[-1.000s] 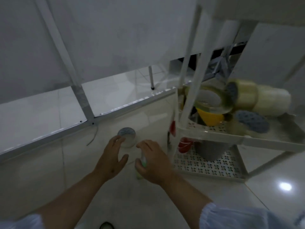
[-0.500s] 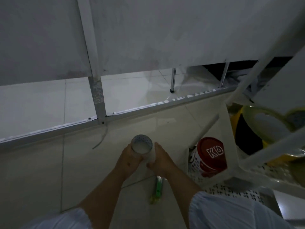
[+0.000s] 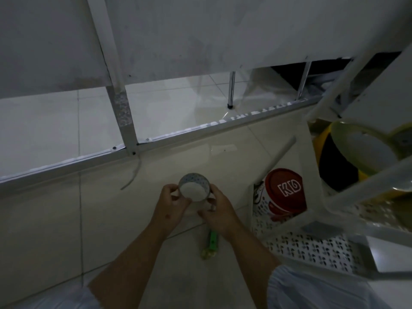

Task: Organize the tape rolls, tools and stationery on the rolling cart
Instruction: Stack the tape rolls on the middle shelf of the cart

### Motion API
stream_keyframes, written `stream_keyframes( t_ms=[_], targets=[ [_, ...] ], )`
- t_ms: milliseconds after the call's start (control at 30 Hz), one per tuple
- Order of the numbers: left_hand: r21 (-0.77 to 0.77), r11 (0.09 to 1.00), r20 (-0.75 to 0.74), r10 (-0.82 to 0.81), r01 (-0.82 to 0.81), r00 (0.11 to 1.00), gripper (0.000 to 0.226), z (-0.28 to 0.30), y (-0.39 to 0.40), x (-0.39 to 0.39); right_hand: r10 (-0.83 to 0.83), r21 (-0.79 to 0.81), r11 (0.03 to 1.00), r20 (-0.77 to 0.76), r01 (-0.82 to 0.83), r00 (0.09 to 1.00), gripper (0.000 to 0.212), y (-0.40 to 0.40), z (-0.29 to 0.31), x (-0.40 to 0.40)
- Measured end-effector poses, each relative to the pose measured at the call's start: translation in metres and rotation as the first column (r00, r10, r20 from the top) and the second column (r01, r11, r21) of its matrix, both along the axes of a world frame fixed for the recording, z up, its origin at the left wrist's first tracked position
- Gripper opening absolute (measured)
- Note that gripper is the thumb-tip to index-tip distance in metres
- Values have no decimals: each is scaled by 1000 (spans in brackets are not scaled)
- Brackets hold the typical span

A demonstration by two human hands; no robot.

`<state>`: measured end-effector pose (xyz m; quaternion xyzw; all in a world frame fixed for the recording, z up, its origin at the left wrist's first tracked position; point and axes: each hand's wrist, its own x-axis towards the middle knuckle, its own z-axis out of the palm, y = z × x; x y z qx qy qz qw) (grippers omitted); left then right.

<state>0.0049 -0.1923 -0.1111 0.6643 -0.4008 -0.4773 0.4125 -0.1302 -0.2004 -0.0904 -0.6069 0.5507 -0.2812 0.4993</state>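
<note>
Both hands hold a small tape roll (image 3: 193,186) with a dotted grey outside above the tiled floor. My left hand (image 3: 170,206) grips its left side and my right hand (image 3: 217,210) its right side. A green tool (image 3: 212,241) lies on the floor just below my right hand. The white rolling cart (image 3: 312,246) stands at the right with perforated shelves. Its lower shelf carries a red-lidded tub (image 3: 284,194). The shelf above holds a yellow-and-black tape roll (image 3: 334,166) and a large clear tape roll (image 3: 365,150).
A metal floor rail (image 3: 178,136) and an upright post (image 3: 121,112) of a white partition run across the floor beyond my hands. A loose wire (image 3: 133,175) lies near the rail. A chrome leg (image 3: 230,90) stands behind it.
The green tool went from my right hand to the floor. Both hands closed on the tape roll and lifted it off the floor. The view shifted left and down.
</note>
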Motion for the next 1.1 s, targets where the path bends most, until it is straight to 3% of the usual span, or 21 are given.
stream_keyframes(
  t_ms=[100,233,367,633,800,900,1100],
  targets=[
    [-74,995,58,-64,68,996,33,5,14,1,-41,-80,996,-6,40,999,56,18,7,-5],
    [-137,964,173,-204,229,964,49,17,40,-2,-111,-187,976,8,110,994,39,43,21,-11],
    [-218,931,227,-242,291,943,59,41,67,-8,-183,-316,933,-13,170,983,41,77,42,-18],
    [-362,851,377,-239,380,895,61,87,129,-30,-191,-577,816,-201,42,961,54,135,78,-53],
    [-441,764,442,-273,471,855,55,129,158,-60,-152,-534,845,-238,1,959,63,175,103,-98],
    [-413,725,427,-381,551,820,55,152,165,-86,-155,-550,833,-324,-53,933,65,189,129,-142],
    [-373,587,497,-528,719,689,74,201,167,-162,-176,-576,814,-370,-76,912,66,204,190,-229]
  ],
)
